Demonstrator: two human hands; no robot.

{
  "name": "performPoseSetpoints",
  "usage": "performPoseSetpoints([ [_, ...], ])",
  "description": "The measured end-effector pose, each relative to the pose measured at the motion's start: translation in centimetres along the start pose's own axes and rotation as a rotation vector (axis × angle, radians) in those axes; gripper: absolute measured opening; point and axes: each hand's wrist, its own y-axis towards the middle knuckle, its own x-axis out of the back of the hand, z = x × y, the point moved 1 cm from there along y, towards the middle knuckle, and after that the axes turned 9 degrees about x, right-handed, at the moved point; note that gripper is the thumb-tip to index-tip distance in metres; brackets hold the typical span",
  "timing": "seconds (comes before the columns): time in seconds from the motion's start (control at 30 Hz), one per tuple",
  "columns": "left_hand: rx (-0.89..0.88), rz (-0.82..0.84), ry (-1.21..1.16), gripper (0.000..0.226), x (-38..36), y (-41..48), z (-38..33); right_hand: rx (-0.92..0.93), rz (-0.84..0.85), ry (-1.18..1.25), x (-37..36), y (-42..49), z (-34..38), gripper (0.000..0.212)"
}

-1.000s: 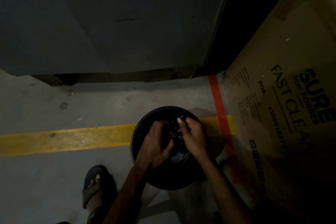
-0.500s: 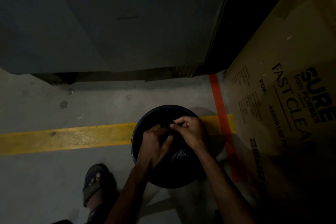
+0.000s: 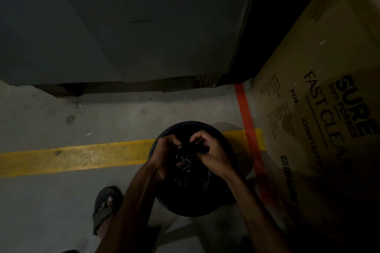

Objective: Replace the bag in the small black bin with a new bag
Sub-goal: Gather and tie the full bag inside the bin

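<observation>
- The left hand (image 3: 164,155) and right hand (image 3: 213,156) cover the middle of the small black bin (image 3: 185,207), so most of its inside cannot be seen.
- The black bag (image 3: 185,162) shows only as glossy creases between the hands; in the dim light its edges merge with the bin.
- Whether the fingers (image 3: 197,136) pinch a knot or loose plastic cannot be told.
- The cardboard box (image 3: 320,92) is cut off by the right edge, its print ending mid-word.
- The sandalled foot (image 3: 106,207) is partly hidden behind the left forearm.
- The yellow floor line (image 3: 72,157) disappears behind the bin.
</observation>
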Motion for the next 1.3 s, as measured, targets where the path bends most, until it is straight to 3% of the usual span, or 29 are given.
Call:
performPoseSetpoints([
  [0.1,-0.001,0.017,0.007,0.016,0.5,0.6,0.1,0.076,0.024,0.095,0.3,-0.4,0.8,0.051],
  [0.17,0.014,0.026,0.028,0.019,0.8,0.9,0.2,0.083,0.080,0.109,0.5,-0.7,1.1,0.059],
  [0.37,0.012,0.093,0.007,0.040,1.5,1.9,0.4,0.067,0.041,0.194,0.0,-0.8,0.4,0.024],
  [0.47,0.005,0.090,-0.002,0.029,1.9,2.2,0.6,0.026,-0.011,0.273,0.0,-0.8,0.1,0.019],
  [0.53,-0.118,-0.005,0.104,0.008,2.3,2.3,0.5,0.000,-0.023,0.322,0.2,-0.9,0.4,0.017],
  [0.63,-0.547,-0.221,0.436,0.023,3.0,1.7,0.0,-0.023,-0.047,0.356,0.5,-1.2,1.1,0.019],
  [0.73,-0.837,-0.230,0.674,0.028,3.4,0.3,-0.1,-0.062,-0.057,0.355,0.9,-1.3,1.0,0.019],
  [0.9,-0.831,-0.126,0.726,0.026,4.6,0.7,0.1,-0.083,-0.176,0.591,1.2,-1.4,0.9,0.025],
  [1.03,-0.831,-0.202,0.811,0.017,6.0,0.8,0.3,-0.159,-0.258,0.868,0.8,-1.3,0.4,0.019],
  [1.13,-0.870,-0.274,0.980,0.019,7.3,0.4,0.1,-0.120,-0.239,0.670,1.3,-1.0,-0.2,0.018],
  [1.23,-1.012,-0.443,1.338,0.022,8.9,0.5,0.4,0.081,-0.037,0.206,2.6,-0.8,-0.1,0.028],
  [1.3,-1.076,-0.531,1.494,0.022,9.9,0.7,1.4,0.128,0.082,0.022,3.8,-0.9,-0.2,0.030],
])
